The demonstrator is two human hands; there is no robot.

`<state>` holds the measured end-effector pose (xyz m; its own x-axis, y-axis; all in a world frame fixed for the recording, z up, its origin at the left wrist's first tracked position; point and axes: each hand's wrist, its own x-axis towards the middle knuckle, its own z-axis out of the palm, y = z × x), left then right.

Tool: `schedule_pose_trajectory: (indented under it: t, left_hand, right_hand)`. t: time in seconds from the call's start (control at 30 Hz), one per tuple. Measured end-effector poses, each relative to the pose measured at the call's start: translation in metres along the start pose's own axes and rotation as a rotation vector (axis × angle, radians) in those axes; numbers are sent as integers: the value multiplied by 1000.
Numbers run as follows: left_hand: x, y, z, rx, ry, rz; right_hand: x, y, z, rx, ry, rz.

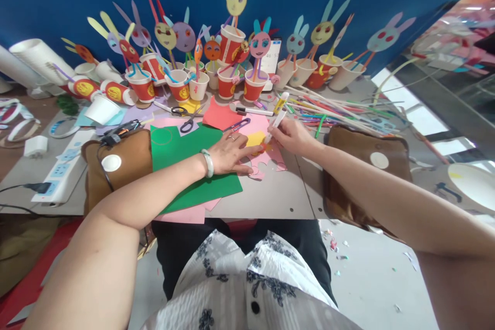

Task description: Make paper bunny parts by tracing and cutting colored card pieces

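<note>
My right hand (291, 136) is closed around a slim white stick (277, 119), its lower end over small yellow and orange paper pieces; I cannot tell whether it is a pen or a glue stick. A yellow section shows at or just behind its upper end. My left hand (228, 153), with a bracelet on the wrist, lies with fingers stretched out across the edge of a green sheet (193, 188). Its fingertips press near a yellow paper piece (255, 138) on cut pink paper (275, 154). My fingers partly hide these pieces.
Scissors (188, 124), red paper (217, 113) and a capped marker (255, 111) lie beyond my hands. Several paper cups (255, 85) with rabbit-like figures line the blue wall. Pipe cleaners (332, 108) lie right; brown cushions (118, 167) flank the workspace; a power strip (64, 170) is left.
</note>
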<state>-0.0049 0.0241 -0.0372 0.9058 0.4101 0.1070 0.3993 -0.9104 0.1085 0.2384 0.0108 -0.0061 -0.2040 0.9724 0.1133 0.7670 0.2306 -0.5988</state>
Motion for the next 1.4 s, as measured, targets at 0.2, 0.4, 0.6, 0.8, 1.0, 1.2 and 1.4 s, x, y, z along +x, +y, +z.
schedule_pose_trajectory:
  t: [0.2, 0.4, 0.6, 0.8, 1.0, 1.2, 1.4]
  left_hand:
    - [1, 0, -2, -7, -30, -8]
    - [1, 0, -2, -25, -50, -27]
    - [2, 0, 1, -10, -38, -18]
    - [2, -1, 1, -20, -27, -10]
    - [3, -1, 2, -8, -32, -4]
    - [3, -1, 3, -10, -21, -10]
    - [4, -1, 4, -67, 17, -60]
  right_hand:
    - [-11, 4, 3, 66, 14, 52]
    - [-17, -3, 3, 436, 257, 150]
    - [-21, -15, -1, 428, 208, -11]
    - [-29, -14, 5, 157, -37, -82]
    - [-27, -19, 11, 127, -132, -11]
    - [-11, -23, 9, -73, -148, -132]
    - [2, -18, 16, 39, 108, -71]
